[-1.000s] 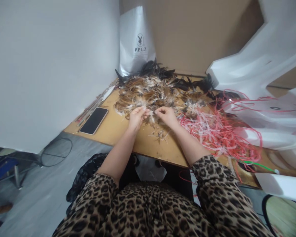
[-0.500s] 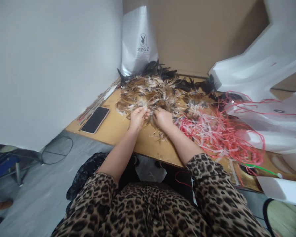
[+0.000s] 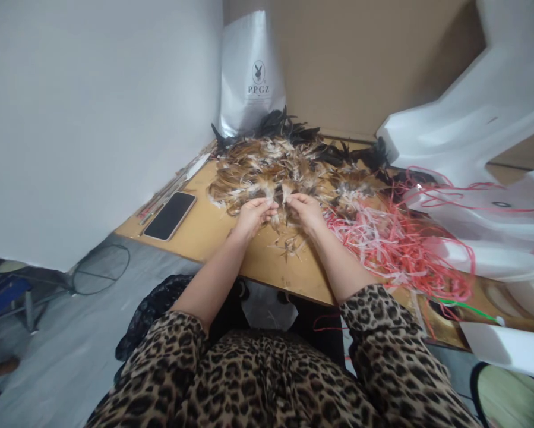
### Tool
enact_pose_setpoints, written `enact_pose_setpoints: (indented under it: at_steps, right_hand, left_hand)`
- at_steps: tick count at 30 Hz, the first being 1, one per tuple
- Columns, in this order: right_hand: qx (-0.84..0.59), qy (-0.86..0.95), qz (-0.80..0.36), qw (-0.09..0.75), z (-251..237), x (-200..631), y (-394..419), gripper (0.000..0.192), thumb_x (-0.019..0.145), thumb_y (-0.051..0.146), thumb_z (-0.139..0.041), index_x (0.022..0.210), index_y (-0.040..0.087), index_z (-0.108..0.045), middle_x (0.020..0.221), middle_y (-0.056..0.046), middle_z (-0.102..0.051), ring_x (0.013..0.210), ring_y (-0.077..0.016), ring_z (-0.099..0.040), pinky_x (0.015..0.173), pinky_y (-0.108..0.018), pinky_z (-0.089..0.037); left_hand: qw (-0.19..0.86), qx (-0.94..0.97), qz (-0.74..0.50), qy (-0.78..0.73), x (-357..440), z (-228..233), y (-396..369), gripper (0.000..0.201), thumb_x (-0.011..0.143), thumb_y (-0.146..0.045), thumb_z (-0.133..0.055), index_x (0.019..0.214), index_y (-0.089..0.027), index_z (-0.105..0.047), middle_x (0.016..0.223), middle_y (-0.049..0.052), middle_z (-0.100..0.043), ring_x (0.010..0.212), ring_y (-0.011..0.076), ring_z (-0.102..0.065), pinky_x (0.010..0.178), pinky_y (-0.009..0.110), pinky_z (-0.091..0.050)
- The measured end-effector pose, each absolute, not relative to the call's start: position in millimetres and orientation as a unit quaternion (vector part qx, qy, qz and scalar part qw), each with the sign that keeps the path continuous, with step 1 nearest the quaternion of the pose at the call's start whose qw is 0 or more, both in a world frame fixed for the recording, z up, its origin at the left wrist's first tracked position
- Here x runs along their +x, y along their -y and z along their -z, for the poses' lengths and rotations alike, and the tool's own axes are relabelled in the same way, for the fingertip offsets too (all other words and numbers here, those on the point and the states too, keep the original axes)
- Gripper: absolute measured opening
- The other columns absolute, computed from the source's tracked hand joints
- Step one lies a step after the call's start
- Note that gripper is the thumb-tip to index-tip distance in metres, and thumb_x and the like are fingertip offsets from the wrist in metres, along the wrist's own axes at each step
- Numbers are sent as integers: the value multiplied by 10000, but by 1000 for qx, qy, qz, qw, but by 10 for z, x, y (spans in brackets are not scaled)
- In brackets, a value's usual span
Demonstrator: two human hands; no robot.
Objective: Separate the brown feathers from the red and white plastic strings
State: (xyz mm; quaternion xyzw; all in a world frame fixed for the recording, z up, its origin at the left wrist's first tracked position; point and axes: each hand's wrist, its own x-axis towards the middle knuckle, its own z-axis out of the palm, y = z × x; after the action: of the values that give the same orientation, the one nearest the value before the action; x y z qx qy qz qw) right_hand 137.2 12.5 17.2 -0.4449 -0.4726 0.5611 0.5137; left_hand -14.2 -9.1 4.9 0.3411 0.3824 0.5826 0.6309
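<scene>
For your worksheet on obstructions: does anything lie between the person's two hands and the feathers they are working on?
Nothing visible does. The left hand and right hand are both already in contact with the brown feathers at the pile's near edge.

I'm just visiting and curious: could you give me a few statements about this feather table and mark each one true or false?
1. Both hands, left hand and right hand, pinch feathers at the near edge of the brown feather pile. True.
2. The phone lies to the right of the hands. False: it lies to their left, screen dark.
3. Red and pink strings lie heaped to the right of the hands. True.
4. The white bag lies flat on the table. False: it stands upright in the far corner.
</scene>
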Motion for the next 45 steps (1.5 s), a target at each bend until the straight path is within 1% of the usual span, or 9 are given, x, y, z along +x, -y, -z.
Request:
enact_pose_setpoints:
  at_steps: [3,6,9,13,16,22,31,40,45]
  right_hand:
    - [-424,470,-578,515,-176,1350,-88,311,546,404,-730,711,172,-607,446,74,-413,391,-41,-267,399,-203,-165]
    - [-425,482,-573,508,-168,1320,-62,307,559,403,-728,723,169,-618,455,69,-447,386,-39,-276,399,-202,-181]
    - [-430,501,-553,508,-161,1296,-46,302,553,395,-730,713,163,-622,534,41,-538,431,-51,-363,428,-203,-263]
    - [-431,525,-521,517,-146,1282,-53,278,557,383,-726,699,165,-628,644,5,-625,563,-94,-516,560,-231,-405]
    - [-421,545,-507,518,-131,1284,-66,244,576,365,-716,696,169,-634,656,-1,-645,604,-112,-560,633,-255,-443]
    - [-423,555,-498,515,-146,1291,-50,216,581,339,-719,679,166,-633,635,8,-636,585,-104,-548,626,-249,-436]
    - [-431,504,-549,509,-174,1288,-34,269,558,378,-730,675,167,-612,564,41,-560,478,-65,-417,486,-210,-332]
    - [-438,546,-503,507,-170,1294,-33,248,569,374,-719,657,163,-625,604,25,-589,545,-84,-472,564,-229,-387]
    - [-425,548,-509,510,-141,1301,-54,288,599,408,-698,750,169,-647,666,7,-614,569,-92,-489,559,-229,-397]
  left_hand:
    - [642,344,-566,-386,-132,-43,102,229,684,-248,-700,840,-104,-617,783,71,-692,577,78,-621,466,143,-402]
    - [653,344,-554,-386,-127,-36,105,222,686,-237,-700,842,-100,-620,760,65,-687,569,79,-621,466,144,-405]
    - [661,348,-546,-379,-125,-34,104,220,685,-232,-701,841,-95,-627,752,66,-684,569,81,-624,463,141,-406]
    - [666,348,-542,-375,-120,-44,106,214,672,-213,-708,828,-85,-636,742,66,-681,559,84,-625,449,138,-410]
    - [668,345,-539,-379,-112,-50,104,207,656,-190,-717,812,-80,-638,710,58,-674,553,78,-619,454,132,-414]
    - [659,354,-535,-394,-112,-34,97,193,646,-177,-723,790,-81,-636,672,52,-665,544,64,-601,478,132,-427]
    - [663,359,-529,-389,-120,-47,113,169,668,-181,-709,786,-82,-640,706,60,-673,550,65,-600,493,147,-431]
    - [678,360,-514,-382,-129,-14,104,198,664,-187,-714,818,-80,-651,684,51,-671,556,65,-603,503,144,-436]
    - [689,322,-534,-368,-159,-35,87,167,687,-161,-693,821,-82,-632,711,55,-673,564,58,-601,496,137,-430]
